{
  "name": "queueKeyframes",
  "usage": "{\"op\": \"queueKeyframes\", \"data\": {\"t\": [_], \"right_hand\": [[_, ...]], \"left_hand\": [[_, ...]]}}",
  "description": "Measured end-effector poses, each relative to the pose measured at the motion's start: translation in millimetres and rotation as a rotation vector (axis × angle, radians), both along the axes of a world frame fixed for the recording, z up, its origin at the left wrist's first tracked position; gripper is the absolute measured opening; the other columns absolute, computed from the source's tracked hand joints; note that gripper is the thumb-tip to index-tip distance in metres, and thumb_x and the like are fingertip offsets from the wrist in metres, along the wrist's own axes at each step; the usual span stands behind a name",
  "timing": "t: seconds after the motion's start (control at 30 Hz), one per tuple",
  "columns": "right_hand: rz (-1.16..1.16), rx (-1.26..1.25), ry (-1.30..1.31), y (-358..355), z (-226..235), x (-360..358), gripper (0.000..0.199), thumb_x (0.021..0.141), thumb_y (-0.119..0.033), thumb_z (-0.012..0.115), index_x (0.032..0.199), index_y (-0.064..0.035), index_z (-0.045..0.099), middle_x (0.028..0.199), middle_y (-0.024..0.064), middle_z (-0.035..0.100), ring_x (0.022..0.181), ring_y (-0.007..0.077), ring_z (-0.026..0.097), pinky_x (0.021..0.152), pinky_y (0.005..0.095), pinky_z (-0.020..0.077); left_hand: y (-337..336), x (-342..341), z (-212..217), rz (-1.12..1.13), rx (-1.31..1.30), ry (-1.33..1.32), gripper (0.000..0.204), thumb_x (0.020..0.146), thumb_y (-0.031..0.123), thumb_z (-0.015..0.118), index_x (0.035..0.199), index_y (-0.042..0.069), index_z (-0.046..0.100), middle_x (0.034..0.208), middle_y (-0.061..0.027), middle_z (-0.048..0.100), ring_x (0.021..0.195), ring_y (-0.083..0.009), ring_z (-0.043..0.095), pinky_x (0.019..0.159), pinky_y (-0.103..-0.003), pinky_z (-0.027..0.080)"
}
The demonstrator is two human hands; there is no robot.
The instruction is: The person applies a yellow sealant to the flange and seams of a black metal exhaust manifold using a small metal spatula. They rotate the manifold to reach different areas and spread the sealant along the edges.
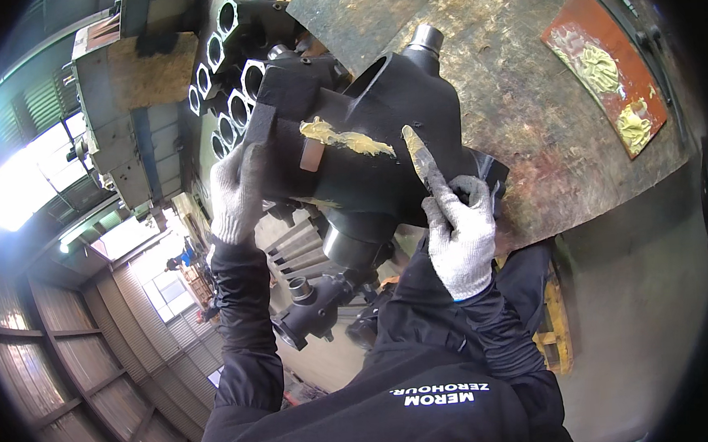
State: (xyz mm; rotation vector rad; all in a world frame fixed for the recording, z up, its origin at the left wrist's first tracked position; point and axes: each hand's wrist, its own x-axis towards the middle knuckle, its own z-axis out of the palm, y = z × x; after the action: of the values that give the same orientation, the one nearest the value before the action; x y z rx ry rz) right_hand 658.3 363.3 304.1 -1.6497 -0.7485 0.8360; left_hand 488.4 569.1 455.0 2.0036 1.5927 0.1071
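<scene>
A large black metal casting (351,181), like a valve body with bare machined pipe ends, lies at the near left edge of the worktable. A streak of yellowish filler paste (347,137) is smeared across its upper face, beside a small coppery rectangular patch (311,155). My left hand (237,192), in a white knit glove, is wrapped round the casting's left flange. In my gloved right hand (462,239) is a putty knife (421,160), index finger stretched along it. Paste coats the blade, whose tip is over the casting's face, right of the streak; contact I cannot tell.
On the stained worktable (515,65), a reddish-brown board (604,72) holds two heaps of yellow paste. Several similar black castings (265,24) stand beyond, at the upper left. Another black casting (315,311) sits lower down, below the one I hold. A yellow frame (556,322) shows under the table.
</scene>
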Motion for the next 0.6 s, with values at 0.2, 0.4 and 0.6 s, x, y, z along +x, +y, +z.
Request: {"op": "queueKeyframes", "data": {"t": [0.2,0.4,0.6], "right_hand": [[0.014,-0.064,0.139,-20,-7,3,0.043,0.087,-0.006,0.076,0.130,-0.0109,0.073,0.104,0.0144,0.057,0.091,0.0286,0.062,0.080,0.0359,0.0523],[-0.190,-0.141,0.002,-69,-34,36,0.034,0.094,-0.006,0.071,0.129,-0.0027,0.071,0.101,0.0112,0.061,0.091,0.0248,0.064,0.080,0.0334,0.0533],[-0.503,-0.320,0.535,-96,-79,38,0.043,0.096,-0.011,0.075,0.132,0.0001,0.054,0.103,0.0095,0.068,0.083,0.0132,0.068,0.070,0.0282,0.0571]], "left_hand": [[0,-9,1,0.045,-0.037,-0.019,0.042,0.107,0.033,0.058,0.112,-0.007,0.070,0.085,-0.0028,0.070,0.074,-0.0062,0.058,0.064,-0.024,0.047],[-4,-10,-1,0.102,-0.040,0.004,0.062,0.103,0.055,0.060,0.117,-0.004,0.068,0.094,-0.0024,0.070,0.083,-0.0091,0.061,0.070,-0.026,0.051],[-27,-4,0,0.234,-0.038,-0.103,0.054,0.107,0.046,0.057,0.117,-0.006,0.069,0.091,-0.0037,0.071,0.078,-0.0098,0.062,0.066,-0.025,0.050]]}}
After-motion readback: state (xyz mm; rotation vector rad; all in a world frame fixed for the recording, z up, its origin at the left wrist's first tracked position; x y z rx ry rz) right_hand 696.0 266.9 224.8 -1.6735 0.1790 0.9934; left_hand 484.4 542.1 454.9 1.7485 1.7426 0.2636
